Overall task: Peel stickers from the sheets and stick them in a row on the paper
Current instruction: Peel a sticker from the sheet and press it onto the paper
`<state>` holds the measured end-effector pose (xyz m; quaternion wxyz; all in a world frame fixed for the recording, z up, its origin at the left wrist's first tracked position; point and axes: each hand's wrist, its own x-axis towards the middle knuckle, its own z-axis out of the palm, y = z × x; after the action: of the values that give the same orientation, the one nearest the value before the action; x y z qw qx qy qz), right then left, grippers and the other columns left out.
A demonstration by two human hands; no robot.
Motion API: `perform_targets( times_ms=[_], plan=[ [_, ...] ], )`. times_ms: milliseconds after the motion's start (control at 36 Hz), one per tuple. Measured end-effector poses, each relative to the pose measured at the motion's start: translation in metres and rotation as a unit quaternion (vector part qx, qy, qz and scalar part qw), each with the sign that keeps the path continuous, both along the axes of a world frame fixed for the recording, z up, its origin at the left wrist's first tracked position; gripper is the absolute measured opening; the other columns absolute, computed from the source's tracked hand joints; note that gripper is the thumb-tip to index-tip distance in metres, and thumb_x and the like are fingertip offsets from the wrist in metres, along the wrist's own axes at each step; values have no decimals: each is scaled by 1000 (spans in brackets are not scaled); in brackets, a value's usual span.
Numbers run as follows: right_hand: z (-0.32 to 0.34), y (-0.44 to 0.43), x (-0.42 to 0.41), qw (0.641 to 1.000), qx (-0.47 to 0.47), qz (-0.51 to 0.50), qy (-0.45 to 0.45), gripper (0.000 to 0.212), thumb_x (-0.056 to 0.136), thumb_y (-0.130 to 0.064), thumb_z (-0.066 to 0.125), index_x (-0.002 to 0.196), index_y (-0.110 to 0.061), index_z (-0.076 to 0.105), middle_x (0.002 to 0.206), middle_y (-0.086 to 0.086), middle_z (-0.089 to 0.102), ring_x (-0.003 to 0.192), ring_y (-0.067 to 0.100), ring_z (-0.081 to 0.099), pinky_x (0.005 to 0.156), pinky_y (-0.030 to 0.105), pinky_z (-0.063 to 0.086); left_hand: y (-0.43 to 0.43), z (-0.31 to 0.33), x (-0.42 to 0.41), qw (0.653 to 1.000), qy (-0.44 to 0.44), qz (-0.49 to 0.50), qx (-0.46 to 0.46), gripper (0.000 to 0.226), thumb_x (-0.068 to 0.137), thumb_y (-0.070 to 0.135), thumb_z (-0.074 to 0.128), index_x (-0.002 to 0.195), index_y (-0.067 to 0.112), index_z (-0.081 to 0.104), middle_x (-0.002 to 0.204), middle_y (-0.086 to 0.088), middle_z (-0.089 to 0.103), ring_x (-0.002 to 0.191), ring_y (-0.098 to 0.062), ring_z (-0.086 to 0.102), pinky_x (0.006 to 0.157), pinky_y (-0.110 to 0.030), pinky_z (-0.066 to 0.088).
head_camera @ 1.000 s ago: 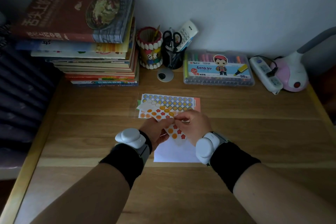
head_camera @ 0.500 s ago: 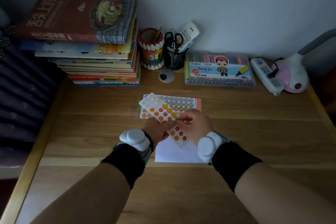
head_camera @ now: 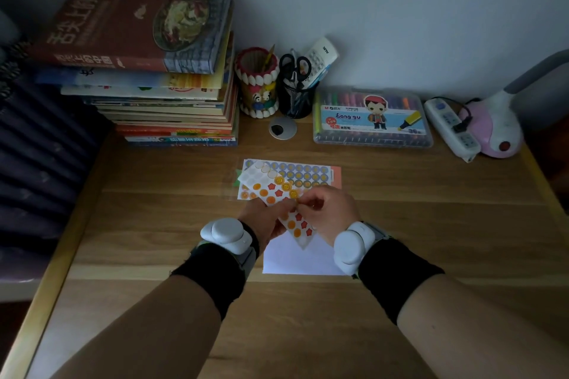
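Observation:
A sticker sheet [head_camera: 278,191] with orange circles and red stars is lifted off the desk, tilted, its far corner up and left. My left hand [head_camera: 264,218] grips this sheet at its near left edge. My right hand [head_camera: 331,214] pinches at a yellow sticker [head_camera: 294,194] on the sheet with thumb and forefinger. Under both hands lies the white paper [head_camera: 301,258], flat on the desk. A second sheet [head_camera: 308,174] of blue-and-yellow round stickers rests flat just beyond the hands.
A tall book stack [head_camera: 166,86] stands at the back left. Behind the sheets are a pencil cup [head_camera: 257,86], a mesh holder with scissors [head_camera: 295,92], a marker box [head_camera: 371,120], a power strip [head_camera: 451,128] and a pink lamp base [head_camera: 495,129].
The held sticker sheet has tilted further and swung up to the left. My right fingertips have moved slightly along it toward the yellow stickers.

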<state>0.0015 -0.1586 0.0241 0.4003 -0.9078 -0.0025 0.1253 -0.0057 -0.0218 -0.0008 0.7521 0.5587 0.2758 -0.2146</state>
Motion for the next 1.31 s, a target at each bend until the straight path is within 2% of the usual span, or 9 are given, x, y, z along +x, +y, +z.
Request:
perform_targets(
  times_ms=[111, 333, 472, 611, 833, 1028, 1111, 1222, 1306],
  plan=[
    [1, 1, 0, 1000, 5, -1, 9, 8, 79, -21, 67, 86, -20, 72, 88, -2, 69, 78, 13, 63, 73, 25, 52, 0, 0, 1, 1000, -5, 8, 14, 12, 84, 1, 64, 83, 13, 61, 87, -9, 67, 84, -27, 65, 81, -42, 54],
    [1, -1, -1, 998, 35, -32, 37, 7, 81, -25, 66, 78, -22, 71, 75, -7, 69, 72, 11, 65, 67, 22, 51, 3, -4, 2, 998, -5, -2, 55, 16, 79, 7, 72, 88, 13, 60, 96, -13, 69, 88, -29, 68, 62, -31, 54],
    [-1, -1, 0, 997, 50, -42, 45, 5, 80, -20, 67, 78, -22, 71, 73, -8, 67, 72, 11, 65, 68, 22, 51, 3, -6, 2, 998, -8, -2, 54, 18, 78, 5, 73, 86, 14, 61, 95, -10, 70, 92, -30, 68, 80, -42, 57],
    [-1, 0, 0, 996, 66, -41, 45, 12, 81, -26, 65, 69, -27, 67, 72, -5, 69, 71, 13, 65, 67, 27, 53, 3, -6, 2, 998, -20, -3, 58, 20, 76, 3, 74, 84, 17, 62, 96, -10, 70, 94, -31, 68, 87, -48, 54],
    [-1, 3, 4, 991, 102, -71, 49, 9, 79, -17, 67, 73, -22, 69, 67, -8, 65, 66, 11, 61, 63, 22, 48, 0, -4, 1, 999, -29, 22, 7, 23, 77, -1, 71, 93, 14, 64, 94, -9, 70, 88, -28, 68, 78, -41, 56],
    [-6, 2, 4, 984, 147, -68, 70, 21, 78, -18, 68, 62, -32, 66, 70, -3, 69, 71, 20, 66, 75, 41, 57, 0, -5, 2, 999, -24, 46, 7, 24, 78, 5, 72, 96, 17, 62, 94, -7, 70, 86, -27, 67, 72, -39, 56],
    [-5, 2, 3, 990, 123, -45, 45, 21, 79, -14, 66, 69, -32, 64, 72, -8, 67, 71, 14, 65, 71, 32, 55, 1, -4, 4, 999, -13, 48, 0, 25, 79, 4, 69, 99, 16, 60, 96, -8, 69, 86, -27, 67, 70, -38, 55],
    [-4, 4, 2, 998, 53, -8, -27, 13, 78, -13, 67, 77, -24, 62, 73, -8, 62, 67, 12, 59, 66, 28, 51, 2, -6, 6, 999, 16, 49, -11, 22, 82, 4, 67, 102, 12, 61, 99, -13, 69, 90, -31, 66, 86, -47, 54],
    [-3, 3, 2, 997, 10, 27, -77, 10, 78, -11, 67, 86, -17, 65, 79, -7, 55, 67, 9, 52, 68, 26, 48, 3, -6, 7, 999, 33, 42, 1, 24, 81, 8, 68, 105, 10, 61, 103, -16, 68, 96, -35, 65, 89, -49, 52]
  ],
)
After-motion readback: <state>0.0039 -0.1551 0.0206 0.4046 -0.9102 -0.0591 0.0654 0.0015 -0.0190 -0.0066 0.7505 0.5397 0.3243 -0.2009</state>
